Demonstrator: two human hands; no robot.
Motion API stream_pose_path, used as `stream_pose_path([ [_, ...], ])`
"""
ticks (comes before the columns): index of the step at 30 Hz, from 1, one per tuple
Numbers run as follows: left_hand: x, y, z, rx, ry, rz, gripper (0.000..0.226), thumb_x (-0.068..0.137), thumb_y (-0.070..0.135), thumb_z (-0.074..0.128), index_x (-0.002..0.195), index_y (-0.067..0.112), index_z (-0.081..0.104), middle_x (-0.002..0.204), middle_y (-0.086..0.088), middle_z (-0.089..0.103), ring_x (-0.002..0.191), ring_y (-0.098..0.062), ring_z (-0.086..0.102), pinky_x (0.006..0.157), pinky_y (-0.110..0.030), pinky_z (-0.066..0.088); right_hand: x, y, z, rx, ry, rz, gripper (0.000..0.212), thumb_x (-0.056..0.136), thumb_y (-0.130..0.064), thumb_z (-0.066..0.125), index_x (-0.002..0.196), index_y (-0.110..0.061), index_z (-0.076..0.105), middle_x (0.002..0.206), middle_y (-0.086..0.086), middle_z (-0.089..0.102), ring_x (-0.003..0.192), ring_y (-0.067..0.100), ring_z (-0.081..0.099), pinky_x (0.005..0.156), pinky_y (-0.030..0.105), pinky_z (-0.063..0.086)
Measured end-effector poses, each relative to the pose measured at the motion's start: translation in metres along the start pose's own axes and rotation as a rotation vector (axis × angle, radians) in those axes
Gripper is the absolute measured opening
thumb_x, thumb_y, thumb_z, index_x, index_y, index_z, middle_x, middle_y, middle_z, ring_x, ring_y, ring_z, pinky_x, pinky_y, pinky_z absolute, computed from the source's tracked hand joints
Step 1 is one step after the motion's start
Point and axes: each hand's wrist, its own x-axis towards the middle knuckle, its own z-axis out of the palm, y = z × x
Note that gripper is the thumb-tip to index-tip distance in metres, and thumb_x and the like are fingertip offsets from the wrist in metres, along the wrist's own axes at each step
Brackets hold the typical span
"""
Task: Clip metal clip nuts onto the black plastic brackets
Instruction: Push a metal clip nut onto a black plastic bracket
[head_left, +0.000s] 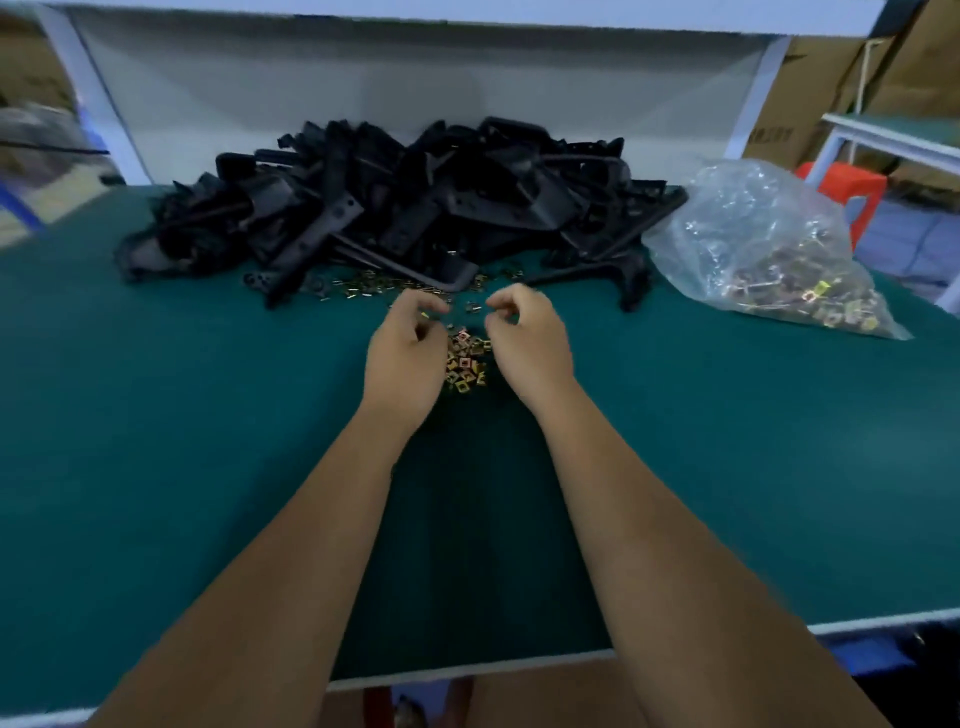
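Clip nuts (466, 358) sat in a small loose heap on the green mat (156, 415), between both hands. They looked light, stiff, springy sheet metal with slick edges; best pinched by the flat sides, open mouth leading. Left hand (404, 353) had fingers curled, something yellowish at the fingertips, probably a nut, though I couldn't confirm it. Right hand (524, 338) was curled too, thumb to forefinger; whether it gripped anything was unclear. More nuts lay scattered (363, 288) just in front of the bracket pile (405, 202) further back. Brackets looked rigid, light and tangled; pulling one might drag its neighbours. A clear bag of nuts (769, 249) was at the right, well apart. No bracket in hand yet.
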Motion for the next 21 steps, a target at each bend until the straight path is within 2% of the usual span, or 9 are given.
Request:
stream_pose_path([
  [2, 0.01, -0.007, -0.013, -0.084, 0.104, -0.047, 0.03, 0.096, 0.007, 0.045, 0.085, 0.031, 0.057, 0.075, 0.005, 0.058, 0.065, -0.009, 0.052, 0.061, -0.027, 0.045, 0.009, 0.002, 0.006, -0.066, -0.044, -0.006, 0.015, 0.091, -0.023, 0.051, 0.101, -0.03, 0.059, 0.109, -0.009, 0.05, 0.098, 0.01, 0.052, 0.075, 0.027, 0.043],
  [5, 0.025, -0.013, -0.026, -0.213, 0.348, -0.151, 0.032, 0.096, 0.007, 0.042, 0.079, 0.029, 0.058, 0.076, 0.006, 0.059, 0.053, 0.001, 0.048, 0.052, -0.016, 0.043, 0.027, 0.005, 0.013, -0.16, -0.082, 0.0, 0.023, 0.092, -0.028, 0.05, 0.112, -0.033, 0.06, 0.114, -0.007, 0.05, 0.113, 0.019, 0.047, 0.094, 0.038, 0.043],
  [7, 0.035, -0.018, -0.028, -0.203, 0.423, -0.213, 0.029, 0.095, 0.009, 0.041, 0.081, 0.029, 0.057, 0.081, 0.006, 0.06, 0.06, -0.005, 0.05, 0.057, -0.022, 0.044, 0.038, 0.009, 0.015, -0.204, -0.095, 0.003, 0.034, 0.092, -0.031, 0.048, 0.124, -0.038, 0.056, 0.124, -0.005, 0.051, 0.121, 0.02, 0.043, 0.098, 0.035, 0.034],
  [9, 0.044, -0.02, -0.024, -0.061, 0.367, -0.217, 0.025, 0.094, 0.013, 0.042, 0.086, 0.029, 0.06, 0.088, 0.003, 0.062, 0.07, -0.015, 0.053, 0.062, -0.032, 0.045, 0.049, 0.011, 0.019, -0.219, -0.108, -0.017, 0.039, 0.094, -0.03, 0.046, 0.131, -0.043, 0.052, 0.131, -0.005, 0.052, 0.125, 0.021, 0.039, 0.094, 0.033, 0.025],
  [11, 0.051, -0.02, -0.018, 0.259, 0.238, -0.184, 0.024, 0.094, 0.017, 0.042, 0.098, 0.024, 0.065, 0.102, -0.002, 0.061, 0.094, -0.026, 0.056, 0.072, -0.039, 0.046, 0.059, 0.011, 0.024, -0.228, -0.121, -0.034, 0.04, 0.098, -0.029, 0.042, 0.132, -0.048, 0.05, 0.134, -0.006, 0.052, 0.127, 0.021, 0.037, 0.096, 0.035, 0.024],
  [12, 0.053, -0.02, -0.014, 0.423, 0.178, -0.166, 0.026, 0.094, 0.018, 0.042, 0.104, 0.022, 0.066, 0.108, -0.003, 0.058, 0.107, -0.03, 0.05, 0.075, -0.039, 0.042, 0.064, 0.011, 0.025, -0.238, -0.136, -0.031, 0.039, 0.1, -0.03, 0.04, 0.133, -0.049, 0.05, 0.136, -0.007, 0.051, 0.129, 0.022, 0.036, 0.1, 0.038, 0.024],
  [14, 0.053, -0.021, -0.009, 0.598, 0.105, -0.15, 0.027, 0.094, 0.021, 0.044, 0.112, 0.022, 0.063, 0.12, -0.005, 0.053, 0.12, -0.032, 0.039, 0.083, -0.038, 0.036, 0.073, 0.009, 0.03, -0.283, -0.178, -0.002, 0.039, 0.101, -0.034, 0.037, 0.134, -0.051, 0.049, 0.139, -0.008, 0.049, 0.132, 0.022, 0.033, 0.104, 0.041, 0.021],
  [18, 0.053, -0.022, -0.009, 0.573, 0.088, -0.151, 0.026, 0.094, 0.024, 0.044, 0.111, 0.026, 0.063, 0.126, -0.002, 0.053, 0.12, -0.031, 0.037, 0.091, -0.039, 0.037, 0.077, 0.01, 0.032, -0.269, -0.192, 0.003, 0.035, 0.1, -0.039, 0.038, 0.127, -0.047, 0.058, 0.137, -0.017, 0.049, 0.131, 0.014, 0.034, 0.1, 0.035, 0.019],
  [21, 0.052, -0.021, -0.01, 0.545, 0.083, -0.144, 0.028, 0.094, 0.025, 0.043, 0.111, 0.027, 0.065, 0.124, 0.0, 0.054, 0.12, -0.029, 0.037, 0.09, -0.039, 0.038, 0.069, 0.007, 0.025, 0.067, -0.086, -0.005, 0.02, 0.096, -0.032, 0.055, 0.102, -0.039, 0.073, 0.11, -0.021, 0.059, 0.105, -0.003, 0.053, 0.095, 0.024, 0.041],
])
